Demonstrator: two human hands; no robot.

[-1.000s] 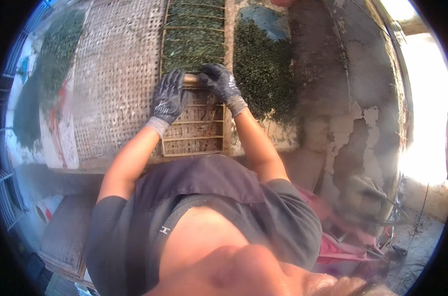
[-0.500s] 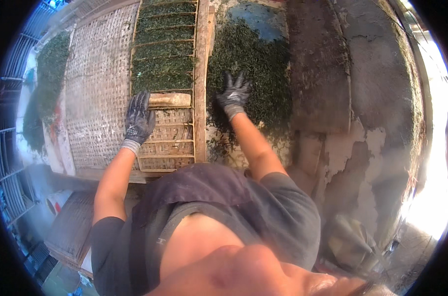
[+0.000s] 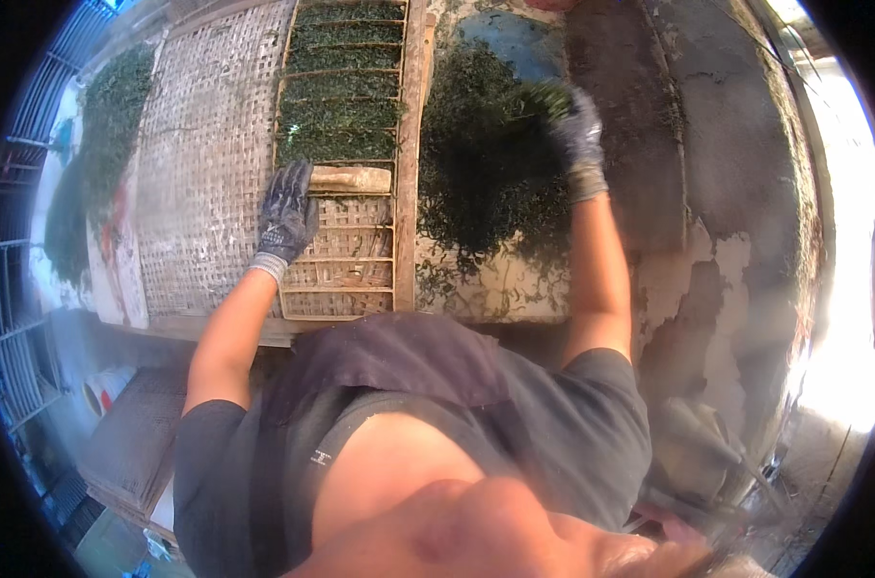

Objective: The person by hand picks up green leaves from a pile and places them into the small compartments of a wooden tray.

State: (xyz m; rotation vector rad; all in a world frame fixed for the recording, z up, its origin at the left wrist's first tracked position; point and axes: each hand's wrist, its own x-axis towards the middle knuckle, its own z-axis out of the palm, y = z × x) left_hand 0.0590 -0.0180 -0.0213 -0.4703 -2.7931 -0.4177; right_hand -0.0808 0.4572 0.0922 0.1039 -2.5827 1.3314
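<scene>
My left hand, in a dark grey work glove, is closed over the left end of a pale wooden block. That block lies across a narrow slatted frame, its far sections filled with dark green leafy shreds. The frame rests on a woven bamboo mat. On the right my gloved right hand, somewhat blurred, grips a clump of green shreds. It is at the right edge of a large heap of the same shreds.
A wooden rail runs between frame and heap. To the left lie a wide woven bamboo mat and another green heap. Stacked brown boards stand at lower left. A dark worn surface extends rightward.
My right hand has moved right and slightly away from me, from lying spread on the heap to gripping a clump. My left hand stays at the block; the whole view has shifted slightly.
</scene>
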